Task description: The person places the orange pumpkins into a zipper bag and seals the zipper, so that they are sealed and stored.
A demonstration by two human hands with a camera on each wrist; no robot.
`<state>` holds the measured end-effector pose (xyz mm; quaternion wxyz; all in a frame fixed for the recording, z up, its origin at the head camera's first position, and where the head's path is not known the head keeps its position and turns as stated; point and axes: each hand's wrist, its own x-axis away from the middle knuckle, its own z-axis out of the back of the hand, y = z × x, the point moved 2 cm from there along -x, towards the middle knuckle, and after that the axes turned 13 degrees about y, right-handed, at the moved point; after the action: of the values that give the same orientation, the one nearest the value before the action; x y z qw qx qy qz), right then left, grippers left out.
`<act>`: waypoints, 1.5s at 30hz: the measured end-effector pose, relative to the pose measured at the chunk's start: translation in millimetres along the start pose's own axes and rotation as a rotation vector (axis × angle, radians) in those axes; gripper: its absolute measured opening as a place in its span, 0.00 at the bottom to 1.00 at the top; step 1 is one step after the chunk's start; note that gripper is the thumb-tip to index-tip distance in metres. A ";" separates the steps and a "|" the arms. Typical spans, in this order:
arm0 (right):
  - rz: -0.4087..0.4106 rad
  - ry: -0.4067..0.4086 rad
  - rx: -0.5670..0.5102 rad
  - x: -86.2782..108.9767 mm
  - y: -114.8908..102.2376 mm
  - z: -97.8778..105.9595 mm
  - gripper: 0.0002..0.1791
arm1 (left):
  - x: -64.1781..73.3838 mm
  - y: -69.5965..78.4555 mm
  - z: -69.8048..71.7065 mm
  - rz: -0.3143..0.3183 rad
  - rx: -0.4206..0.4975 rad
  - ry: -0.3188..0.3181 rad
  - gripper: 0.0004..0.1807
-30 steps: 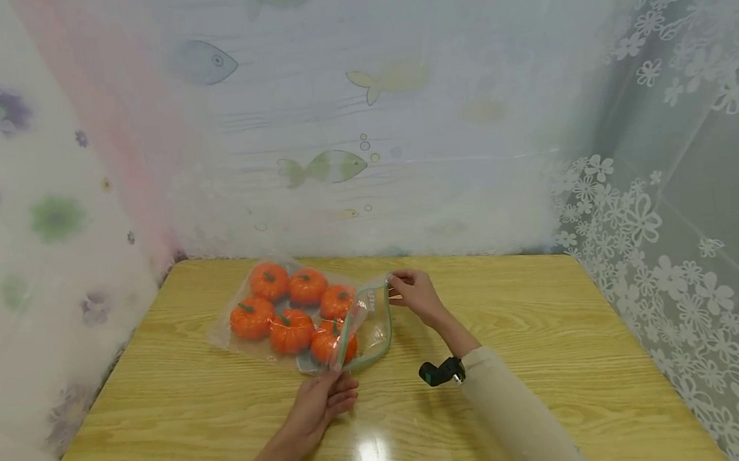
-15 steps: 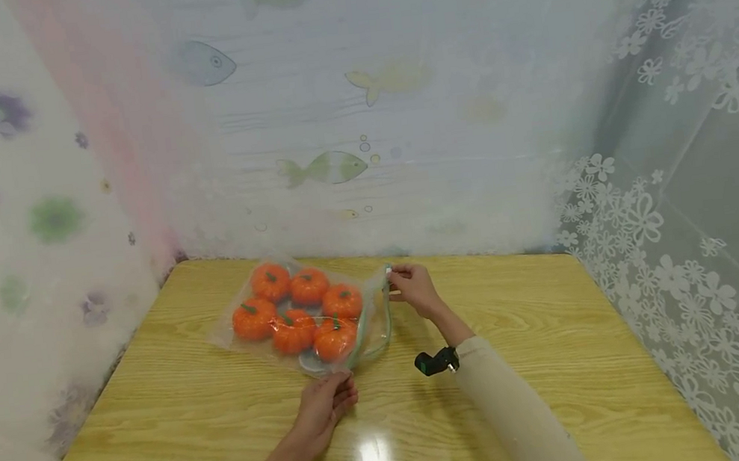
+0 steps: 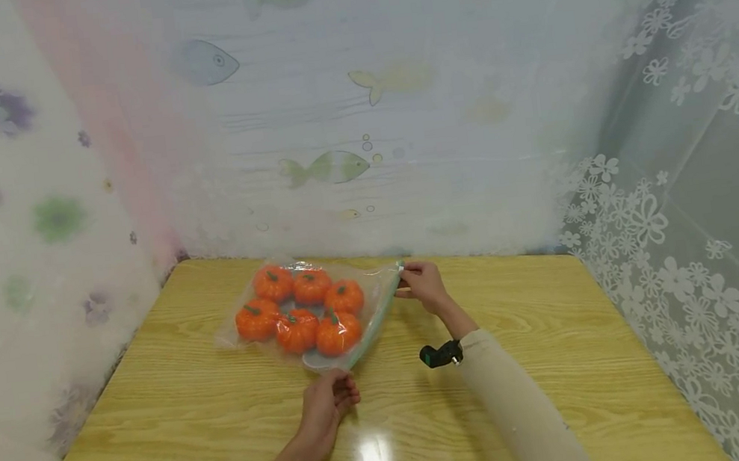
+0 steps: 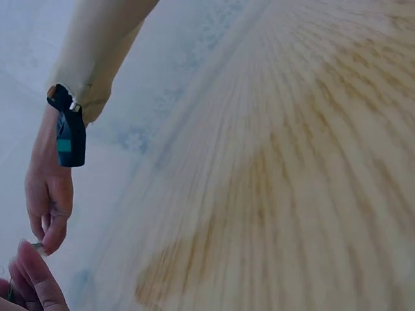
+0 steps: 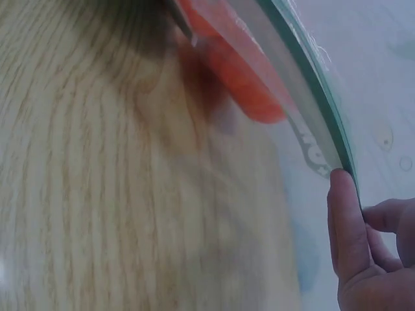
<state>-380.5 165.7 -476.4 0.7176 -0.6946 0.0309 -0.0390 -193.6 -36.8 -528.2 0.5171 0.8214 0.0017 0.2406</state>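
A clear zip bag (image 3: 376, 312) with a green strip along its mouth lies on the wooden table. Several small orange pumpkins (image 3: 297, 332) with green stems sit inside it, over something greyish. My left hand (image 3: 325, 404) pinches the near corner of the mouth. At the far corner, by a small white piece, my right hand (image 3: 424, 285) grips the strip between thumb and fingers. The right wrist view shows the green strip (image 5: 318, 78) running taut up from that hand. Only fingertips of the left hand (image 4: 39, 282) appear in the left wrist view.
The wooden table (image 3: 525, 364) reaches back to a pale curtain (image 3: 472, 175) printed with fish. Flowered sheeting (image 3: 686, 287) hangs along the right side. A black wrist camera (image 3: 440, 355) is strapped to the right wrist.
The bag's mouth, held wide apart a second ago, has narrowed to one green line. My right hand has moved slightly up and right, stretching the strip; the left has barely moved.
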 end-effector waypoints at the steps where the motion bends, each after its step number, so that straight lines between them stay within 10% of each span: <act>1: -0.009 0.001 -0.006 -0.2 1.2 0.7 0.18 | -0.7 0.6 0.0 -0.001 0.010 0.003 0.11; 45: -0.063 0.068 -0.062 -7.6 16.1 10.5 0.23 | -20.2 1.2 -8.2 0.027 0.174 0.003 0.15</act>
<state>-386.8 177.4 -492.2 0.6928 -0.7154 0.0344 -0.0843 -215.0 -35.5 -532.3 0.4403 0.8629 0.0124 0.2478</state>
